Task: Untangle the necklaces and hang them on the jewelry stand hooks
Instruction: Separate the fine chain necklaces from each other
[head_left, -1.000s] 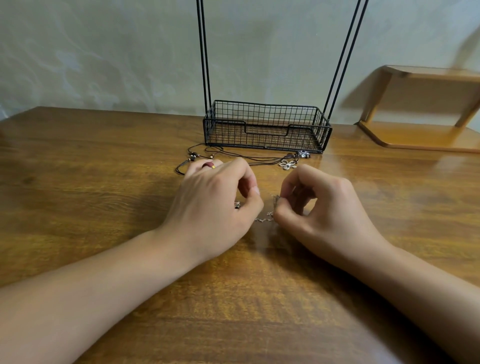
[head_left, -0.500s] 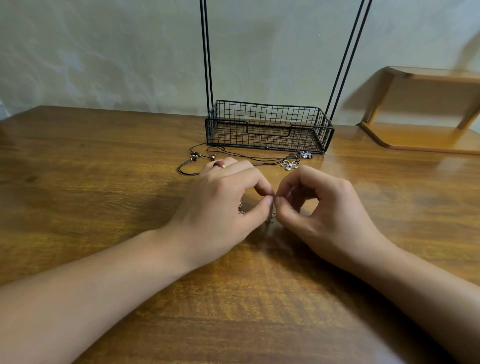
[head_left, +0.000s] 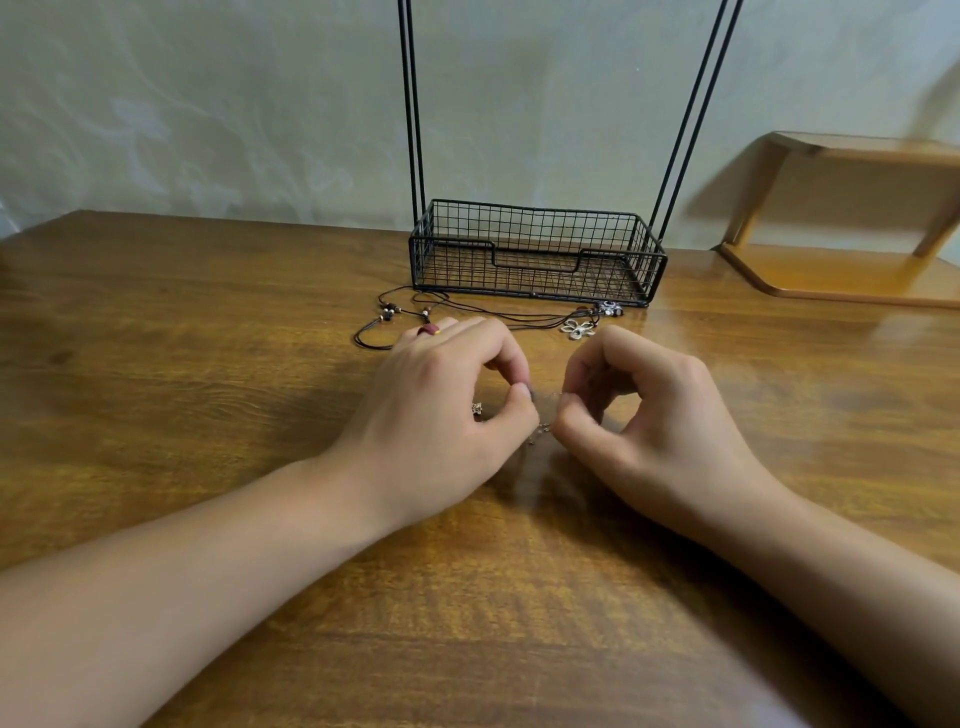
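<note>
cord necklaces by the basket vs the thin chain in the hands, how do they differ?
The cord necklaces are dark, with beads and a flower pendant; the thin chain is pale, fine and hard to make out. The cords lie loose on the table, untouched, just in front of the wire basket; the chain is pinched between the left hand and right hand. Neither is hung yet.

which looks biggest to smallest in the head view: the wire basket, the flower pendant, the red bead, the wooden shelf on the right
1. Wire basket and wooden shelf: alike in spread; the shelf is cut off by the frame edge, so unranked.
2. Flower pendant.
3. Red bead, partly hidden by the left hand.
</note>
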